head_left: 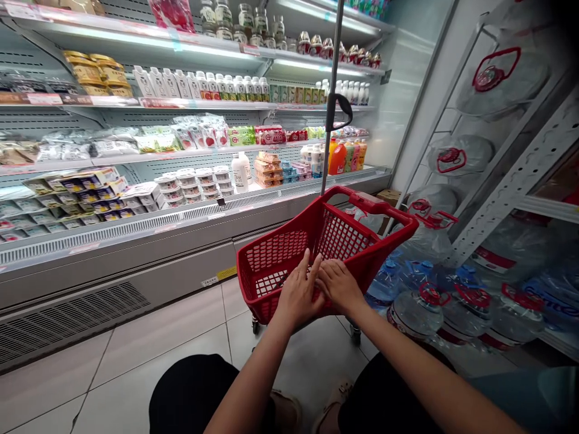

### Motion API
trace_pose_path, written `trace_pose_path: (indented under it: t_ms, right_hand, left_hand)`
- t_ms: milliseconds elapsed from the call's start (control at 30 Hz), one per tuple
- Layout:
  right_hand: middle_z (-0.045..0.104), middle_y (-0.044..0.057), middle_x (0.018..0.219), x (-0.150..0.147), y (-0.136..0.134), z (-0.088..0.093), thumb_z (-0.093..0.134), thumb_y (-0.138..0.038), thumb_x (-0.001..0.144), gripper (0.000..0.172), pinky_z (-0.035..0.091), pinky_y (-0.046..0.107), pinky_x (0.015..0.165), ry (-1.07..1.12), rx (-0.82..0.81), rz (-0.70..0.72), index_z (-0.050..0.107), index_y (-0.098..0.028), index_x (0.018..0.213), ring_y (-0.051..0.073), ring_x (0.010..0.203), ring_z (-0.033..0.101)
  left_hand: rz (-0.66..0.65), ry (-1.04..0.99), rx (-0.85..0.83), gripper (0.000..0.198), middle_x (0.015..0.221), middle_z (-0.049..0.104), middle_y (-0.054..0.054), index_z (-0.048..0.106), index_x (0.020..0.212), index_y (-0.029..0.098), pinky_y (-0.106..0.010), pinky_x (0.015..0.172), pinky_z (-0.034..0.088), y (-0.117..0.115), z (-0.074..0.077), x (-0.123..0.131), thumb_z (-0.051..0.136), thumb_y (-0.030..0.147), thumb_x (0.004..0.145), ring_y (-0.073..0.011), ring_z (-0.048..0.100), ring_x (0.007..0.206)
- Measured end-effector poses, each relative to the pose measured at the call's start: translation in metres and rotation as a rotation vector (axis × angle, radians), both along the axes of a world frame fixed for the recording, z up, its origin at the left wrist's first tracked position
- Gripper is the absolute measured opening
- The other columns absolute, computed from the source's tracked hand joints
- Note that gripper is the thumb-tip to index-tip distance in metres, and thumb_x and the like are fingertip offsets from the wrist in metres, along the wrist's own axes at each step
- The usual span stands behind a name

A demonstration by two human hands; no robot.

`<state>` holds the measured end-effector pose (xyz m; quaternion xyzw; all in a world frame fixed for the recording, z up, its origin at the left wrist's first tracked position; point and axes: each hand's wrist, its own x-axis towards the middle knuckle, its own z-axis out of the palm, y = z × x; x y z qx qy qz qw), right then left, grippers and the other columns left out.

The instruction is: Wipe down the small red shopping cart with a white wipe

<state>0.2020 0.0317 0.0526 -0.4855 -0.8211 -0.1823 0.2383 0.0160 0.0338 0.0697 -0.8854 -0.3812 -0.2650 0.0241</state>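
At the left, an open white chilled cabinet (136, 235) is seen, its shelves stocked with white yoghurt tubs (194, 184) and rows of white bottles (199, 84). In the middle, a red perforated plastic shopping basket on small wheels (348, 235) stands on the pale tiled floor (149, 337), near the cabinet's foot, its grey telescopic pull handle (332, 90) raised upright. The left hand (298, 295) is laid against the near rim, fingers straight and slightly apart, clamped on nothing. The right hand (339, 286) is set just beside it on the same rim, fingers bent over the edge; whether they grip cannot be told. Being wheeled and light, the basket could be rolled away or tipped if the rim were pressed down. Nothing can be made out inside it. At the right, it could be knocked against the large clear plastic water bottles with red carry handles (420, 310), which are stacked on the floor and on a white metal rack (520, 175).
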Motion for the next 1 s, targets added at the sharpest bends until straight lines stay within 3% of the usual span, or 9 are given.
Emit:
trace_pose_path:
  t_ms: [67, 167, 267, 367, 467, 667, 767, 867, 1000]
  right_hand:
    - [0.065, 0.007, 0.144, -0.006, 0.003, 0.001, 0.038, -0.032, 0.109, 0.043, 0.032, 0.047, 0.124, -0.008, 0.009, 0.058, 0.054, -0.023, 0.149, 0.025, 0.136, 0.053]
    - [0.058, 0.005, 0.154, 0.016, 0.013, 0.013, 0.035, -0.034, 0.11, 0.048, 0.027, 0.044, 0.127, -0.086, -0.066, 0.087, 0.047, -0.023, 0.156, 0.022, 0.143, 0.048]
    - [0.061, 0.008, 0.149, 0.059, 0.028, 0.025, 0.032, -0.039, 0.11, 0.048, 0.023, 0.048, 0.129, -0.098, -0.08, -0.07, 0.056, -0.021, 0.148, 0.025, 0.142, 0.048]
    - [0.065, 0.011, 0.142, 0.088, 0.043, 0.025, 0.032, -0.041, 0.11, 0.048, 0.021, 0.051, 0.129, -0.067, -0.004, -0.187, 0.065, -0.018, 0.136, 0.028, 0.14, 0.05]
    - [0.068, 0.012, 0.135, 0.075, 0.051, 0.014, 0.034, -0.042, 0.11, 0.046, 0.021, 0.056, 0.129, -0.04, 0.059, -0.168, 0.066, -0.017, 0.131, 0.029, 0.137, 0.051]
    - [0.062, 0.01, 0.148, -0.051, 0.035, -0.017, 0.039, -0.036, 0.11, 0.045, 0.026, 0.051, 0.13, 0.041, -0.005, 0.127, 0.056, -0.016, 0.146, 0.026, 0.146, 0.046]
    - [0.057, 0.01, 0.154, -0.093, 0.021, -0.021, 0.041, -0.031, 0.108, 0.049, 0.029, 0.049, 0.13, 0.068, -0.042, 0.277, 0.047, -0.015, 0.155, 0.024, 0.148, 0.044]
    - [0.056, 0.008, 0.155, -0.088, 0.018, -0.013, 0.045, -0.025, 0.104, 0.056, 0.035, 0.048, 0.127, 0.064, -0.084, 0.399, 0.041, -0.019, 0.16, 0.023, 0.147, 0.046]
    - [0.062, 0.006, 0.15, -0.029, 0.041, 0.002, 0.05, -0.019, 0.099, 0.065, 0.047, 0.044, 0.117, 0.023, -0.151, 0.447, 0.038, -0.026, 0.162, 0.021, 0.135, 0.059]
  left_hand:
    - [0.06, 0.05, 0.016, 0.1, 0.177, 0.007, -0.016, 0.004, 0.169, 0.025, -0.052, 0.122, 0.036, 0.003, 0.002, -0.024, 0.066, 0.044, 0.093, -0.0331, 0.031, 0.158]
    - [0.213, 0.118, 0.003, 0.094, 0.173, 0.026, -0.014, 0.013, 0.169, 0.03, -0.056, 0.125, 0.032, 0.008, 0.002, -0.07, 0.068, 0.051, 0.094, -0.0337, 0.035, 0.156]
    - [0.244, 0.12, -0.083, 0.09, 0.157, 0.055, -0.012, 0.01, 0.169, 0.028, -0.051, 0.122, 0.038, 0.014, -0.002, -0.109, 0.063, 0.048, 0.099, -0.0286, 0.056, 0.142]
    - [0.193, 0.093, -0.131, 0.091, 0.136, 0.071, -0.006, 0.006, 0.169, 0.028, -0.05, 0.122, 0.039, 0.016, -0.009, -0.123, 0.062, 0.045, 0.1, -0.0255, 0.067, 0.125]
    - [0.204, 0.033, -0.107, 0.092, 0.139, 0.069, -0.007, 0.004, 0.169, 0.029, -0.053, 0.123, 0.036, 0.018, -0.015, -0.115, 0.063, 0.042, 0.1, -0.0262, 0.065, 0.129]
    - [0.263, -0.017, -0.012, 0.099, 0.168, 0.039, -0.011, -0.001, 0.169, 0.027, -0.053, 0.124, 0.034, 0.015, -0.025, -0.089, 0.063, 0.031, 0.094, -0.0287, 0.043, 0.152]
    - [0.278, -0.023, 0.009, 0.104, 0.172, 0.03, -0.012, -0.002, 0.169, 0.024, -0.051, 0.125, 0.033, 0.012, -0.029, -0.084, 0.061, 0.021, 0.087, -0.0283, 0.035, 0.156]
    - [0.252, -0.029, 0.012, 0.106, 0.172, 0.03, -0.011, -0.003, 0.169, 0.022, -0.048, 0.125, 0.033, 0.007, -0.031, -0.084, 0.062, 0.022, 0.086, -0.0268, 0.035, 0.156]
    - [0.224, -0.014, 0.013, 0.1, 0.172, 0.032, -0.009, -0.001, 0.169, 0.024, -0.047, 0.124, 0.036, 0.0, -0.031, -0.083, 0.063, 0.03, 0.091, -0.0265, 0.037, 0.155]
